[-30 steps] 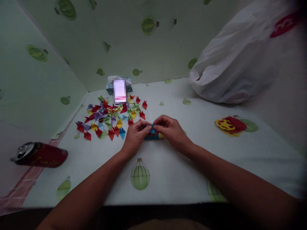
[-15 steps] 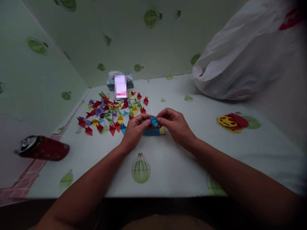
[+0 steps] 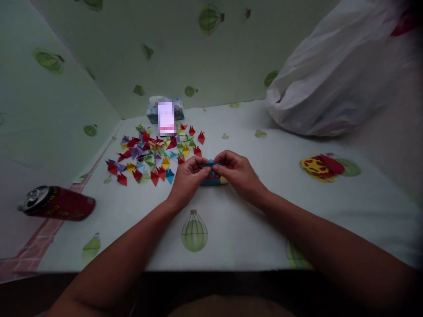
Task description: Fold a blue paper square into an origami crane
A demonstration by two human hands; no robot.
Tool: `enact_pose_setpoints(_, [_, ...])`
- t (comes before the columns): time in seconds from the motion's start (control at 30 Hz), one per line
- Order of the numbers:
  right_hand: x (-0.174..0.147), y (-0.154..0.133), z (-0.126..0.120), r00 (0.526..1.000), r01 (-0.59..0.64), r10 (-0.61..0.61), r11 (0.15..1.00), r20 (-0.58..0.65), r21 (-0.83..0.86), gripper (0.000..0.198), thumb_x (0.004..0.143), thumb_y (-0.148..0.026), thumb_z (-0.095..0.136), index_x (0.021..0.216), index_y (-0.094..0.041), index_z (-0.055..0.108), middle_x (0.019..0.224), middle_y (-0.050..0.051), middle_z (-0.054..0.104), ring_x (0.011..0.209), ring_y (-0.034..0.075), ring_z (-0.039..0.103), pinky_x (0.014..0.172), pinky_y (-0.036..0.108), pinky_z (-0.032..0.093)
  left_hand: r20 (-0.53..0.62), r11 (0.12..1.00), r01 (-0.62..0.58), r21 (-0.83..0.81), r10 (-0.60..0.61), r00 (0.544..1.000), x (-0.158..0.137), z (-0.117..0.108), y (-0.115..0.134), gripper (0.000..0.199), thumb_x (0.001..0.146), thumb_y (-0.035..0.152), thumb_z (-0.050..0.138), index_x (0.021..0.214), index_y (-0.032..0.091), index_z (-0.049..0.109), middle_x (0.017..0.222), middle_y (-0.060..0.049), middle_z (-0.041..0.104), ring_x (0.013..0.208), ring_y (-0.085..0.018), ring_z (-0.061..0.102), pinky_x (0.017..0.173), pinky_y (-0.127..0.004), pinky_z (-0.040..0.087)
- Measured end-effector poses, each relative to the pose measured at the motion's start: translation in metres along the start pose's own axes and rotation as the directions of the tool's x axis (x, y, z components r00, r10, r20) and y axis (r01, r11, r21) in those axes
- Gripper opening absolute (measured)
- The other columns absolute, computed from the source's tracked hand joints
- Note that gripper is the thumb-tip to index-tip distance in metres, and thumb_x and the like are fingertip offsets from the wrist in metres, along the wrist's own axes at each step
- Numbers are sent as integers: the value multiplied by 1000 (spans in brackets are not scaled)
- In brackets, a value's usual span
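Note:
Between the fingertips of both hands is a small folded piece of blue origami paper (image 3: 212,167), partly covered by the thumbs. My left hand (image 3: 190,175) pinches its left side, and my right hand (image 3: 237,172) pinches its right side. Just under the fingers, flat on the table, lies a blue paper stack (image 3: 211,182) with a yellow part at its right end. Left of my left hand spreads a pile of small folded paper cranes (image 3: 152,163) in red, yellow, purple, green and blue.
A phone (image 3: 166,118) with a lit, blurred screen leans against a tissue box (image 3: 153,115) behind the cranes. A red drink can (image 3: 62,203) stands at the left. Yellow and red paper cutouts (image 3: 319,167) lie at the right, before a large white plastic bag (image 3: 317,92).
The blue paper has turned in my fingers, from a pleated fan-like face to a narrower view. My hands have drawn slightly closer together around it.

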State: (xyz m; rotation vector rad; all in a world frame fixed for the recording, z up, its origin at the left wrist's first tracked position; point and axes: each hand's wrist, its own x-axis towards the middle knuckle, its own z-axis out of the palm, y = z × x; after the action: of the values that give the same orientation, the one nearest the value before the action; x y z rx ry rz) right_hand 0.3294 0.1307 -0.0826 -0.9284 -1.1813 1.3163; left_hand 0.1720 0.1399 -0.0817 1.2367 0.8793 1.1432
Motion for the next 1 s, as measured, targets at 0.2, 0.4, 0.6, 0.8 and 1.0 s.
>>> enact_pose_setpoints(0.2, [-2, 1, 0, 1000, 14, -15, 998, 20, 60, 12, 72, -19, 73, 77, -19, 62, 68, -4, 63, 63, 11, 60, 64, 27, 48, 1, 999, 23, -42, -23, 1000, -1, 0, -1, 19, 72, 23, 77, 85, 16, 66, 75, 2, 68, 63, -10, 65, 66, -24, 54])
enact_pose_setpoints(0.4, [-1, 0, -3, 997, 58, -60, 997, 40, 41, 4, 74, -17, 67, 77, -20, 66, 69, -3, 64, 65, 12, 59, 67, 28, 48, -7, 992, 78, -99, -80, 997, -1, -1, 1, 17, 72, 22, 74, 86, 17, 67, 71, 2, 68, 62, -10, 65, 68, -24, 54])
enact_pose_setpoints(0.6, [1, -2, -4, 995, 96, -96, 995, 28, -5, 6, 72, -15, 67, 74, -20, 65, 68, -3, 63, 66, 12, 57, 67, 28, 48, 6, 988, 78, -133, -78, 997, 0, 0, 3, 17, 76, 30, 71, 86, 16, 69, 70, 0, 69, 64, -12, 67, 70, -27, 55])
enact_pose_setpoints(0.8, [2, 0, -4, 996, 64, -67, 997, 63, 41, 7, 73, -16, 68, 79, -19, 65, 72, -3, 64, 65, 12, 60, 68, 28, 49, -37, 998, 25, -57, -27, 999, -2, 2, 2, 20, 73, 26, 79, 85, 16, 67, 75, 1, 68, 66, -11, 65, 69, -25, 53])
enact_pose_setpoints(1.0, [1, 1, -4, 998, 25, -30, 994, 49, 109, 25, 81, -33, 71, 101, -19, 61, 69, -4, 64, 60, 12, 62, 64, 28, 50, -90, 994, -87, 70, 93, 992, -3, 3, 8, 19, 74, 24, 77, 85, 17, 63, 77, 2, 65, 65, -10, 60, 66, -24, 51])
